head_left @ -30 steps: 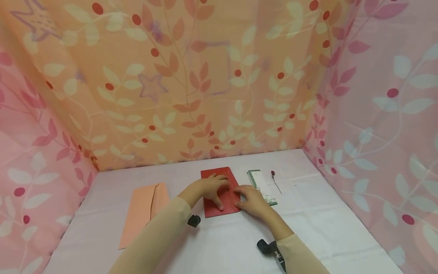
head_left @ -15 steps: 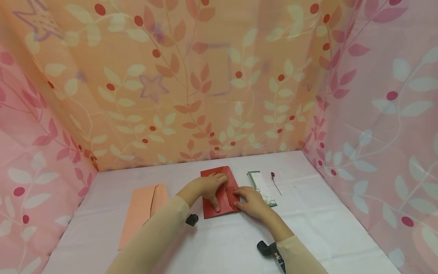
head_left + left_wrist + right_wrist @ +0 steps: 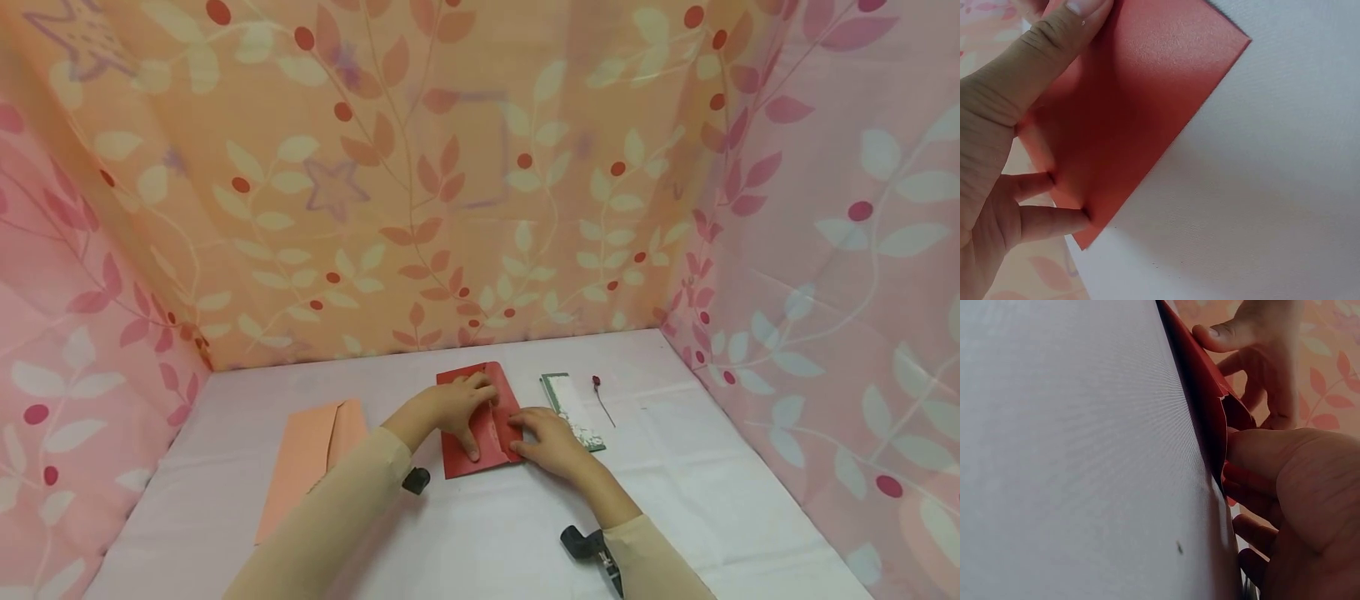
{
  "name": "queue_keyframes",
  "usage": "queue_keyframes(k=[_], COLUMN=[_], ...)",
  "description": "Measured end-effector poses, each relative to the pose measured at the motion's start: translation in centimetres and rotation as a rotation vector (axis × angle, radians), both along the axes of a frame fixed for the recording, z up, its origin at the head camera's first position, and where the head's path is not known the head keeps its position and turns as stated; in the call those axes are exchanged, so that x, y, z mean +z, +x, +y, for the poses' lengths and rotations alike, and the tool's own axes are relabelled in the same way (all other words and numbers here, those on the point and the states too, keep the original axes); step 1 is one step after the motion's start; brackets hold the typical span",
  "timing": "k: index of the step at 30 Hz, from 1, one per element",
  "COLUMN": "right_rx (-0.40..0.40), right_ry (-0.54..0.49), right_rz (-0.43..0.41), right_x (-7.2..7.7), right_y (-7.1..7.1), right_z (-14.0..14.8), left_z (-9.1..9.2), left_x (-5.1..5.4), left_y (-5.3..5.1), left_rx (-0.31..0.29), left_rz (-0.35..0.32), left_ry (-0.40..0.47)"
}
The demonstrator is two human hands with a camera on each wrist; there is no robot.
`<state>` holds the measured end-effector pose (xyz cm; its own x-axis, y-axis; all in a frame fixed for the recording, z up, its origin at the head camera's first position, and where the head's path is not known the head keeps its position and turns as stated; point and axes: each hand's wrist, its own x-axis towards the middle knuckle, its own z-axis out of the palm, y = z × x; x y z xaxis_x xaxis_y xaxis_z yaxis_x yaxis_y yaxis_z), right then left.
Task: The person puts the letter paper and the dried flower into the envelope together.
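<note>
A red envelope (image 3: 491, 452) lies on the white table, its flap raised a little along the right side. The left hand (image 3: 456, 412) presses on it from the left, fingers and thumb spread; in the left wrist view the left hand (image 3: 997, 131) has fingertips on the red paper (image 3: 1147, 81). At the right edge, the right hand (image 3: 557, 442) pinches the flap between thumb and fingers. In the right wrist view the right hand (image 3: 1310, 500) holds that edge of the envelope (image 3: 1205, 375), whose flap stands slightly apart from the body.
An orange envelope (image 3: 296, 458) lies at the left, partly under the left sleeve. A white card with green edging (image 3: 573, 408) is just beyond the right hand, and a small dried red flower (image 3: 597, 381) on a thin stem lies to its right. Patterned curtains surround the table.
The flap on the right side of the red envelope has lifted, showing a lighter red area beneath. The left hand has shifted slightly left; the right hand stays at the edge.
</note>
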<state>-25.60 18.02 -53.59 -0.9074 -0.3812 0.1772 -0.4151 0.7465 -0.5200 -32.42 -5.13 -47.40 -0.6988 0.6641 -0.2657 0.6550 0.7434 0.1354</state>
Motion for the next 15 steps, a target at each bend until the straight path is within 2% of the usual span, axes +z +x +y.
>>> queue_keyframes(k=[3,10,15], right_rx=[0.000,-0.001,-0.003], right_ry=[0.003,-0.032,-0.036], right_rz=[0.001,-0.018,-0.030], right_x=[0.06,0.48,0.55], right_y=[0.04,0.27,0.43], right_z=[-0.05,-0.13,-0.09], left_z=[-0.22,-0.77,-0.91], left_x=[-0.27,-0.38,-0.39], left_y=[0.01,0.41,0.89], left_rx=[0.020,0.137,0.142], left_rz=[-0.001,-0.044,-0.063], left_ry=[0.007,0.068,0.104])
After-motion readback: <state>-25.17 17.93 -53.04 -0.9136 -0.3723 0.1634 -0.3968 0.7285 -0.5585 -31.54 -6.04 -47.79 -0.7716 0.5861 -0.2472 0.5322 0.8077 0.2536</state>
